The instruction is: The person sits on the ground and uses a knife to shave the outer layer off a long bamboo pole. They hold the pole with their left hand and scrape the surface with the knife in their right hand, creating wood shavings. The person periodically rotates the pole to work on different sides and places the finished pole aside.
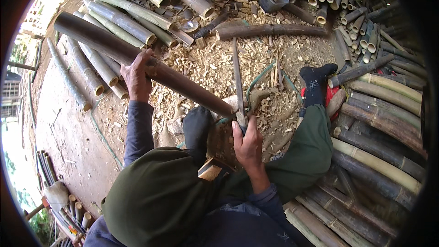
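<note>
My left hand (137, 77) is wrapped around a thick dark bamboo pole (187, 88) near its middle. The pole slants from the upper left down to the centre, its near end beside my right hand (248, 142). That hand grips the dark handle of a long knife (238, 75), thumb along it, blade pointing away from me. The blade's lower part is beside the pole's end; whether they touch I cannot tell. My foot in a dark sock (197, 126) is below the pole's near end. A wooden block (210, 170) shows between my legs.
Wood chips (201, 59) cover the ground ahead. Cut bamboo poles (121, 20) lie at the far left, and more bamboo (379, 123) is stacked along the right. A dark bamboo piece (274, 30) lies crosswise ahead, near a grey plastic container (273, 0). A green cord (261, 74) curves across the chips.
</note>
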A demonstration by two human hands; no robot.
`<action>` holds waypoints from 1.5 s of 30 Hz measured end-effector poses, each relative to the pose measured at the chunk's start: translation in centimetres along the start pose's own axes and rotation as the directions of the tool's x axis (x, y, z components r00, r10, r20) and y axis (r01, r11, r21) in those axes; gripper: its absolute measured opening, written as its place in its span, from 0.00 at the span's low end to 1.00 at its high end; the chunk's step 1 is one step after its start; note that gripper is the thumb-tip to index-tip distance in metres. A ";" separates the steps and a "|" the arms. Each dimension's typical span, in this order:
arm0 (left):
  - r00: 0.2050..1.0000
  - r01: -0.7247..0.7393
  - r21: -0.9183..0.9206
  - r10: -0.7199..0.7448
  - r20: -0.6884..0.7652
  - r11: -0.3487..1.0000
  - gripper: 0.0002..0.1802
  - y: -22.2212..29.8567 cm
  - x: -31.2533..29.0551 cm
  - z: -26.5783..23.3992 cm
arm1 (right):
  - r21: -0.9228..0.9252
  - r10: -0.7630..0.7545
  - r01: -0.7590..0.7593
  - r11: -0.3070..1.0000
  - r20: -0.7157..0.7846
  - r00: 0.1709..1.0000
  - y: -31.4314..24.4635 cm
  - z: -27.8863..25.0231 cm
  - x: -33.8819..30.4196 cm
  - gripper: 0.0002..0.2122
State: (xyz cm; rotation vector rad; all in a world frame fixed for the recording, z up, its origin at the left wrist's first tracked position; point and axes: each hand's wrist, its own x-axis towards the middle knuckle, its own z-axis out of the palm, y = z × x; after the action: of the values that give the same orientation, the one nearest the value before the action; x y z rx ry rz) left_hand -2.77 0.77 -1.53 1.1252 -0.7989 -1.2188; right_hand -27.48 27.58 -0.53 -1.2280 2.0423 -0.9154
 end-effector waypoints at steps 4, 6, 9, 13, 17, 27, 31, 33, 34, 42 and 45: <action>0.997 -0.040 -0.058 0.044 0.062 0.998 0.23 -0.5 -0.5 0.5 | -0.159 0.146 -0.135 0.978 0.061 0.987 6.7 3.5 -0.4 0.17; 0.992 -0.072 -0.094 0.081 0.092 0.993 0.26 0.5 -1.5 1.4 | -0.311 0.230 -0.185 0.932 0.116 0.966 9.2 3.7 0.0 0.16; 0.996 -0.010 -0.130 0.021 0.086 0.991 0.27 -0.2 -1.2 -1.6 | -0.090 0.084 -0.076 0.993 0.096 0.992 1.6 1.0 0.1 0.16; 0.986 -0.013 -0.159 0.039 0.160 0.987 0.28 1.0 -1.9 -1.4 | 0.038 -0.014 0.016 0.999 -0.056 0.998 1.2 1.3 -1.0 0.16; 0.993 -0.035 -0.138 0.050 0.109 0.990 0.31 1.4 -2.9 -1.3 | -0.252 0.253 -0.222 0.942 0.094 0.963 6.6 3.1 -0.8 0.17; 0.957 -0.169 -0.006 0.163 -0.238 0.986 0.26 1.6 -2.5 -0.9 | -0.014 -0.007 0.005 1.000 -0.133 0.991 3.3 2.7 -1.0 0.16; 0.972 -0.151 -0.061 0.137 -0.191 0.987 0.25 2.2 -2.5 -0.4 | -0.322 0.249 -0.217 0.922 0.062 0.967 7.5 4.0 0.6 0.18; 0.985 -0.113 -0.052 0.104 -0.139 0.992 0.23 2.1 -2.9 -1.5 | -0.200 0.132 -0.113 0.973 0.082 0.988 4.0 2.0 0.6 0.20; 0.991 -0.091 -0.052 0.085 -0.108 0.994 0.23 1.9 -3.1 -1.8 | -0.137 0.075 -0.064 0.989 0.079 0.994 2.2 0.8 0.6 0.21; 0.994 -0.100 -0.121 0.105 0.031 0.988 0.23 1.9 -2.7 -1.7 | -0.352 0.285 -0.238 0.905 0.087 0.955 8.5 4.1 0.4 0.15; 0.997 -0.055 -0.103 0.060 0.052 0.993 0.27 2.1 -3.1 -3.6 | -0.186 0.135 -0.107 0.977 0.147 0.980 3.6 2.0 0.5 0.16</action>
State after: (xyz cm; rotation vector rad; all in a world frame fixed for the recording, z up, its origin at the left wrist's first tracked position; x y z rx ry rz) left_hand 0.56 4.57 -0.27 0.9837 -0.7971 -1.2329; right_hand -27.98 27.87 -4.60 -1.2108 2.0789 -0.5697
